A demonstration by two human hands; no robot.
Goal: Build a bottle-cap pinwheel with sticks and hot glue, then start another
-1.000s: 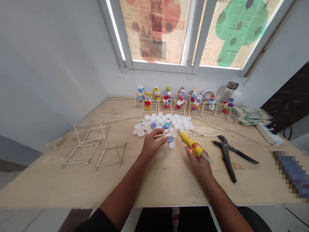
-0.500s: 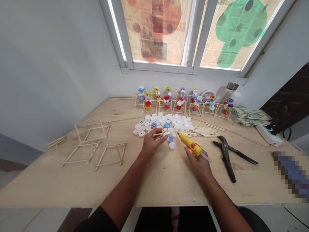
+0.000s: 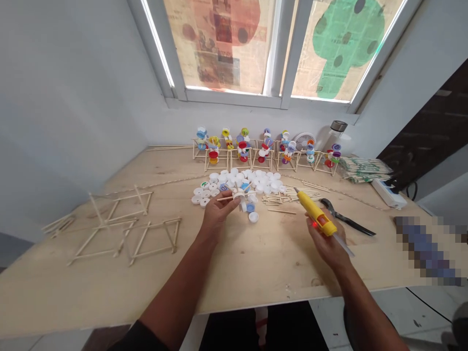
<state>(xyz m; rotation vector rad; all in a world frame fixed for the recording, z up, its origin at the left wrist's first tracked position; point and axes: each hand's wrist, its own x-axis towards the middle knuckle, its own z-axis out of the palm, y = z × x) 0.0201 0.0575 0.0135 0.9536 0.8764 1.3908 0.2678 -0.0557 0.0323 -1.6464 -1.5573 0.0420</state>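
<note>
My left hand (image 3: 219, 213) pinches a small assembly of wooden sticks and white and blue bottle caps (image 3: 243, 201) above the table. My right hand (image 3: 326, 242) grips a yellow hot glue gun (image 3: 316, 217), its nozzle pointing up and left, with a pale glue stick (image 3: 343, 244) poking out the back. A red light glows on the gun. The gun's nozzle is well apart from the assembly. Black pliers (image 3: 345, 223) lie just beyond my right hand, partly hidden by it.
A heap of bottle caps (image 3: 241, 180) and loose sticks (image 3: 288, 196) lie on the plywood table (image 3: 256, 263). Several finished stick-and-cap models (image 3: 263, 151) stand along the back. Stick frames (image 3: 124, 229) lie at left. Bundled sticks (image 3: 361, 169) and a power strip (image 3: 387, 192) sit at right.
The whole view has shifted left and tilted as my head turned. My right hand with the glue gun has moved right, away from my left hand and the assembly.
</note>
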